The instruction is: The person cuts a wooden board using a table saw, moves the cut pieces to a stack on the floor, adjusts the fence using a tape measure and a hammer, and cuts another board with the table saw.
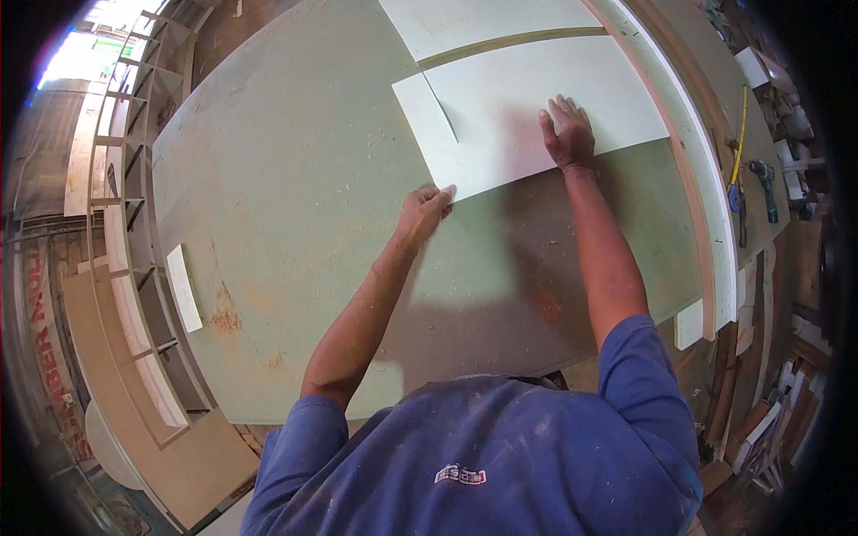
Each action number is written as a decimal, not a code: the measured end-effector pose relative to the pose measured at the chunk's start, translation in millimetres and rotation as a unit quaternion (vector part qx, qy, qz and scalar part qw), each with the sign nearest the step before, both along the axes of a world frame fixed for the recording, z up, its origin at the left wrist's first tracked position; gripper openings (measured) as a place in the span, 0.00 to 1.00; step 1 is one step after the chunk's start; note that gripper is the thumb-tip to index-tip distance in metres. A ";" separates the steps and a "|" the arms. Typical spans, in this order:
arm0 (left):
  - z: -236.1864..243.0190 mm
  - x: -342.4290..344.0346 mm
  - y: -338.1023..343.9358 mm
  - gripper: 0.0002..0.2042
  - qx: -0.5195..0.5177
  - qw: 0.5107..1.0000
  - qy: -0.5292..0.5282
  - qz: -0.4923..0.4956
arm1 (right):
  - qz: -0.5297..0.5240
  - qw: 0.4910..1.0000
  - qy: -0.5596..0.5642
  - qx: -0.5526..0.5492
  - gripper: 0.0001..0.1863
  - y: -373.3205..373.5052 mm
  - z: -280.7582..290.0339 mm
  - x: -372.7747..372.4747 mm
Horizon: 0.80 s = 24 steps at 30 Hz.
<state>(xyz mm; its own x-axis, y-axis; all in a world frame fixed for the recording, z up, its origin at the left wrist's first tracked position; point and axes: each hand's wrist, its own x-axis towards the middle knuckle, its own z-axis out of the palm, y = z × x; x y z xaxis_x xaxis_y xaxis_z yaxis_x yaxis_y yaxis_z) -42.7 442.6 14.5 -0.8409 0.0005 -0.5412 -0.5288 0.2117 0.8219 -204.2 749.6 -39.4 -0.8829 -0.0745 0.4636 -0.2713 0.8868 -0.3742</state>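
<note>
A white rectangular panel (509, 89) lies on the large greenish work table (295, 179). My left hand (425, 213) pinches its near left corner between thumb and fingers. My right hand (568, 134) rests flat on the panel near its right part, fingers stretched out and thumb apart. A thin dark curved line (441, 107) runs inward from the panel's far left edge; whether it is a cut or a raised edge I cannot tell. Beyond it lies a second white panel (483, 22), with a narrow greenish-brown gap between the two.
A long wood-edged white rail (693, 161) runs along the right side. Past it lie a blue-black power drill (765, 188) and a yellow tape measure (740, 147). A small white offcut (184, 288) sits at the table's left edge, near a slatted wooden frame (134, 241).
</note>
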 end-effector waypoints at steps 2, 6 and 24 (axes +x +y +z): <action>-3.5 -5.6 -4.9 0.20 0.012 1.000 0.016 -0.010 | 0.002 1.000 0.001 0.001 0.27 -2.9 -1.5 -5.8; -8.3 -14.8 -8.8 0.19 0.015 1.000 0.015 -0.003 | 0.003 1.000 0.008 0.007 0.28 -6.8 -5.0 -19.6; -9.9 -49.9 -20.2 0.18 -0.038 0.998 0.036 -0.024 | 0.003 1.000 0.015 0.013 0.30 -18.4 -10.2 -57.9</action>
<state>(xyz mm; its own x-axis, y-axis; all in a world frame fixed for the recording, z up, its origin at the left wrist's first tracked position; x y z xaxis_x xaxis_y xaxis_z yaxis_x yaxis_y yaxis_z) -92.6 422.4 4.5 -0.8778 0.0023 -0.4791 -0.4566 0.2984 0.8381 -262.1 731.2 -49.6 -0.8682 -0.0924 0.4875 -0.2879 0.8940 -0.3432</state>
